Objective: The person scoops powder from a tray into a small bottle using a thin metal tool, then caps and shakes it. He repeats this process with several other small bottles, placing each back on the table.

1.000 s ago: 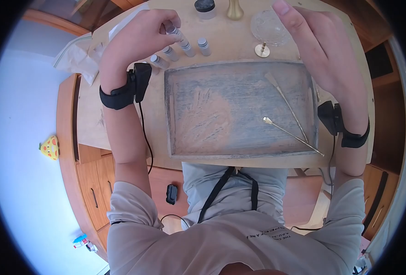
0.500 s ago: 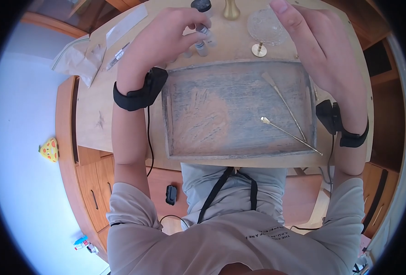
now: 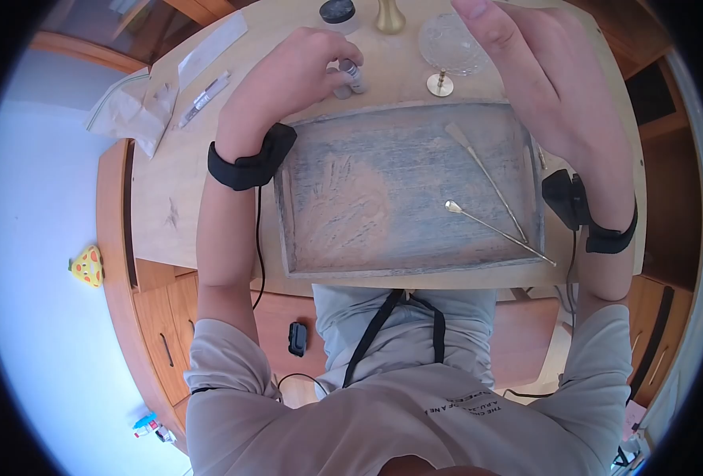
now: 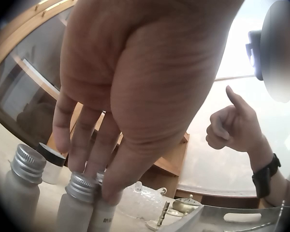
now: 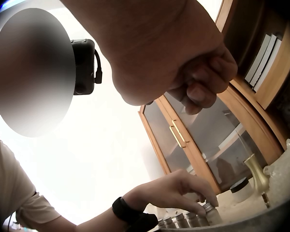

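In the head view, my left hand [image 3: 292,83] pinches a small silver-capped bottle [image 3: 355,77] between thumb and fingers, behind the tray [image 3: 415,190]. Beside it stands another frosted bottle [image 4: 76,208], and a third [image 4: 23,193] is farther left in the left wrist view. Most of the bottle row is hidden under the hand from above. My right hand [image 3: 554,87] is raised over the tray's far right corner, thumb extended and the other fingers curled, holding nothing; the right wrist view shows its curled fingers [image 5: 203,84].
Two thin metal tools [image 3: 490,186] [image 3: 498,230] lie in the powder-dusted tray. Behind it stand a black-lidded jar [image 3: 337,11], a brass vase [image 3: 389,17], a glass dish [image 3: 451,46] and a small brass piece [image 3: 439,84]. A plastic bag [image 3: 133,111] and pens [image 3: 205,98] lie left.
My left hand has carried the bottle to the right and lowered it beside the others. The pens at the left have come into view. My right hand stays nearly still.
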